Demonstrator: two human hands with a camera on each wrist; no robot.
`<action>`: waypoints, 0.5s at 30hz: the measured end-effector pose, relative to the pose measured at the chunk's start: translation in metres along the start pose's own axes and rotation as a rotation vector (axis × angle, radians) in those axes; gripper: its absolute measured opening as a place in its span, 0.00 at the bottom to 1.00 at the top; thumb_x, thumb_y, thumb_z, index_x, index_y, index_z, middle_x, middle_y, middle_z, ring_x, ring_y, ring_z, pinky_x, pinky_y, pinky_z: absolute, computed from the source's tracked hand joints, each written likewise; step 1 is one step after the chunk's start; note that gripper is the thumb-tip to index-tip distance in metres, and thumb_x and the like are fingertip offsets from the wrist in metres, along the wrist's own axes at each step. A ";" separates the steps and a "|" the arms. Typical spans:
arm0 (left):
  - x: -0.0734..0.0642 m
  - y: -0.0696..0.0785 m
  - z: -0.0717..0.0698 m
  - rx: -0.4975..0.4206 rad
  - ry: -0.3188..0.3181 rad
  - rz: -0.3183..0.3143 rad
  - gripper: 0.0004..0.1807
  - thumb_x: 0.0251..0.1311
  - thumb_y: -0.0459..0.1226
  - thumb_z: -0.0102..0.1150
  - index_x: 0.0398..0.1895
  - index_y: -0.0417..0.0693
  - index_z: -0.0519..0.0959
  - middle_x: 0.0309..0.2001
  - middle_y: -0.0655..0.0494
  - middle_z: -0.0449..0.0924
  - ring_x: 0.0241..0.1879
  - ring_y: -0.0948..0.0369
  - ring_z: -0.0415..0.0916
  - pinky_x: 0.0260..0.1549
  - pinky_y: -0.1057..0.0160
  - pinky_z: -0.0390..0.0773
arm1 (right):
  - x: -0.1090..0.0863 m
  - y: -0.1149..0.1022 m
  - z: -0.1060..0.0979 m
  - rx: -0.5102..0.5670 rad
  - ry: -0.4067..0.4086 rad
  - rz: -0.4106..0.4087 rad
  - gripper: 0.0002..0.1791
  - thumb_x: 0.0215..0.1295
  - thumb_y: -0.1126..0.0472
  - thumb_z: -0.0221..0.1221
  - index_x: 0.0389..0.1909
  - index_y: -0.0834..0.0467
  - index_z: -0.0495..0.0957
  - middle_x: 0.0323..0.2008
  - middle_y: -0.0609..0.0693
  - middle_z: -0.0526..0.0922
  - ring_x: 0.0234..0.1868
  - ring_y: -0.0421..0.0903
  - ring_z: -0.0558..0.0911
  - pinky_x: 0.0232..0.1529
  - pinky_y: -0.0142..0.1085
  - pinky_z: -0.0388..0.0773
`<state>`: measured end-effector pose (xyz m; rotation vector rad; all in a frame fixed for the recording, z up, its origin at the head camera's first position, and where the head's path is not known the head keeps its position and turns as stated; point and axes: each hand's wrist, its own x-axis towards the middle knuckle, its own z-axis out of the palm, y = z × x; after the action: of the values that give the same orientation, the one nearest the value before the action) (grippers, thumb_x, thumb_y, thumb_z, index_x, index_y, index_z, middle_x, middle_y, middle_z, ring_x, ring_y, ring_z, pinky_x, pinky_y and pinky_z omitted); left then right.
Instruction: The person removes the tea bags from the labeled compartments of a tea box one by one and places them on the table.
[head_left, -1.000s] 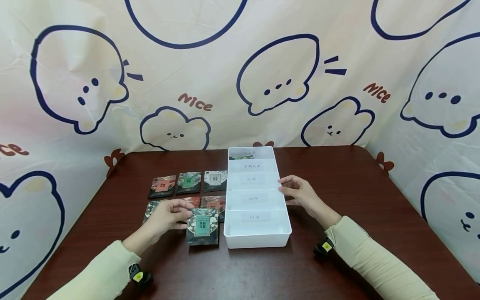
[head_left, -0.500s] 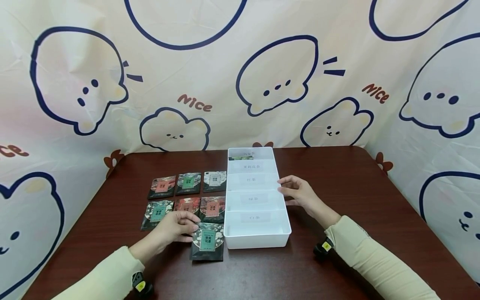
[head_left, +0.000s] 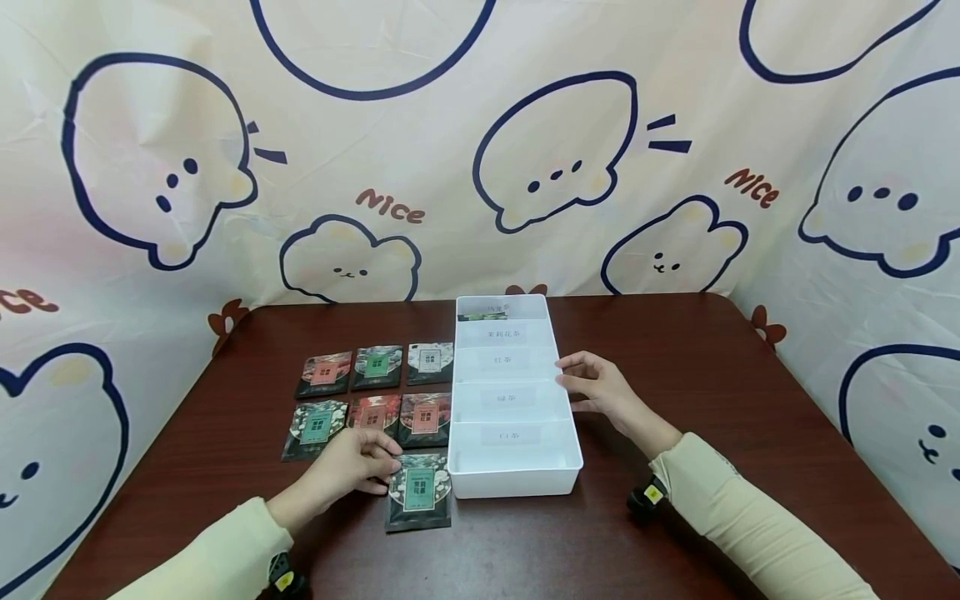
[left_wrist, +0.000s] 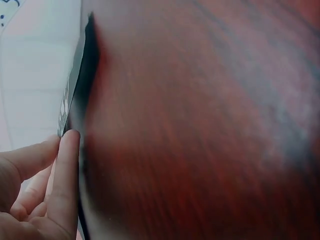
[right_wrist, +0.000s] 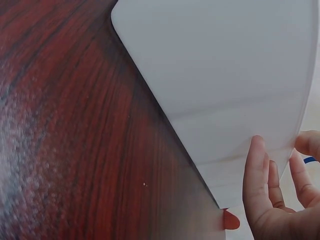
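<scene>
My left hand [head_left: 355,461] pinches the edge of a dark tea packet [head_left: 420,492] with a green label and white flower print. In the left wrist view, thumb and finger meet at the end of that packet [left_wrist: 77,80], seen edge-on. It stands just left of the near end of a long white divided box [head_left: 516,485]. At the box's right rim, my right hand [head_left: 607,390] holds on with thumb and fingers. The right wrist view shows one finger [right_wrist: 256,170] along the outer wall of the box [right_wrist: 210,65] and another fingertip at the rim.
Left of the box lie two rows of tea packets, among them a green-labelled one [head_left: 315,427], a red-labelled one [head_left: 425,419] and a white-labelled one [head_left: 430,362]. The box's compartments carry paper labels; the farthest holds a green packet [head_left: 482,316]. A cartoon-print cloth [head_left: 450,150] hangs behind the table.
My left hand has brought the green-labelled packet nearer and slightly right, away from the rows, uncovering the packets behind it. The right hand and the box have stayed put.
</scene>
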<state>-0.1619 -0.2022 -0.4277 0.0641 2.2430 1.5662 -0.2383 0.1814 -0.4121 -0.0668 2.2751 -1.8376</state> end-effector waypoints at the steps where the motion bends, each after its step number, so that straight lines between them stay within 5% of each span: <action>1: 0.000 -0.001 0.000 0.009 0.001 0.003 0.10 0.60 0.27 0.60 0.44 0.31 0.77 0.31 0.50 0.82 0.29 0.59 0.81 0.29 0.56 0.85 | 0.000 0.000 0.000 0.002 -0.001 0.000 0.20 0.64 0.59 0.63 0.55 0.62 0.73 0.43 0.52 0.77 0.39 0.43 0.82 0.40 0.41 0.85; 15: 0.001 -0.004 0.006 0.080 0.036 0.016 0.10 0.59 0.29 0.62 0.42 0.33 0.78 0.30 0.49 0.81 0.26 0.58 0.81 0.24 0.56 0.85 | 0.000 0.000 0.000 0.003 0.002 0.003 0.20 0.64 0.60 0.62 0.55 0.62 0.73 0.43 0.52 0.76 0.39 0.42 0.82 0.39 0.41 0.85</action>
<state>-0.1602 -0.1982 -0.4329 0.0770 2.3378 1.4963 -0.2379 0.1810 -0.4124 -0.0608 2.2725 -1.8410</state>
